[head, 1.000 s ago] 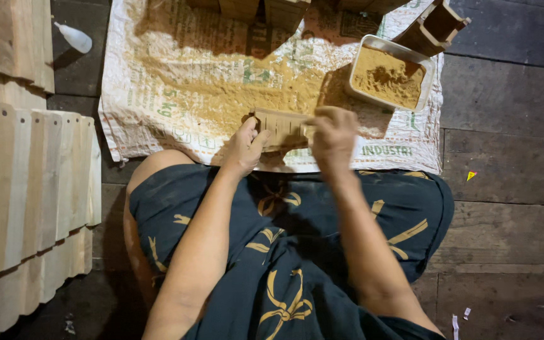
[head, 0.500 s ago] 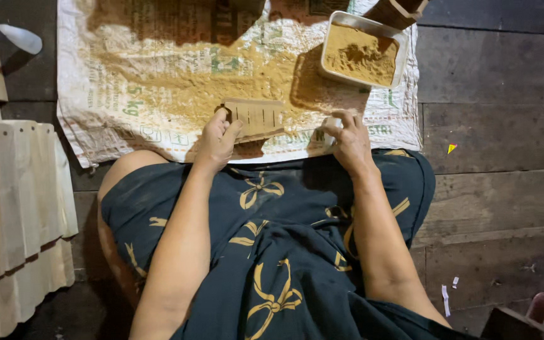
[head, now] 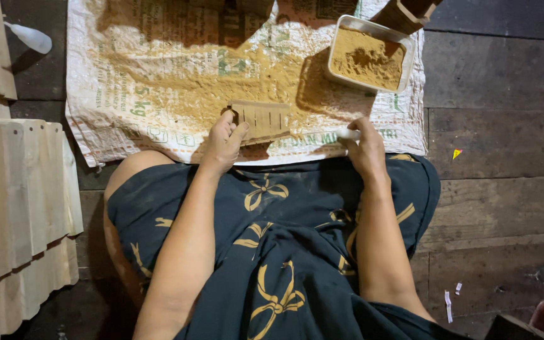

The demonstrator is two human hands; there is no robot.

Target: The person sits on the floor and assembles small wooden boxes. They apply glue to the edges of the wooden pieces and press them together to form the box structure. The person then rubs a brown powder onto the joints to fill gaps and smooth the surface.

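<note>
The small wooden piece (head: pixel 260 121) lies on the near part of the woven sack (head: pixel 127 94), just beyond the person's knees. It is flat and pale brown, with several short slots cut across it, and yellow-brown powder surrounds it. The left hand (head: pixel 223 141) holds its left end: the thumb and the fingers are closed narrow around the edge, and they hide that corner of the piece. The right hand (head: pixel 365 150) is to the right of the piece and apart from it. Its fingers are curled tight around a small white object (head: pixel 348 133); only a short tip sticks out, so I cannot tell what it is.

Farther right, on the far corner of the sack, stands a white rectangular tray (head: pixel 404 60) filled with the same powder. Behind it is a dark wooden object (head: pixel 404 12), cut off by the upper edge of the picture. More wooden shapes at the far middle of the sack are in shadow and hard to make out.

The sack lies on a dark plank floor (head: pixel 498 126). On the left side, rows of pale wooden slats (head: pixel 20 201) lie close together, partly out of frame. A white plastic bottle (head: pixel 33 38) lies at the far left. The person's lap is covered with dark cloth with a yellow pattern (head: pixel 272 252).
</note>
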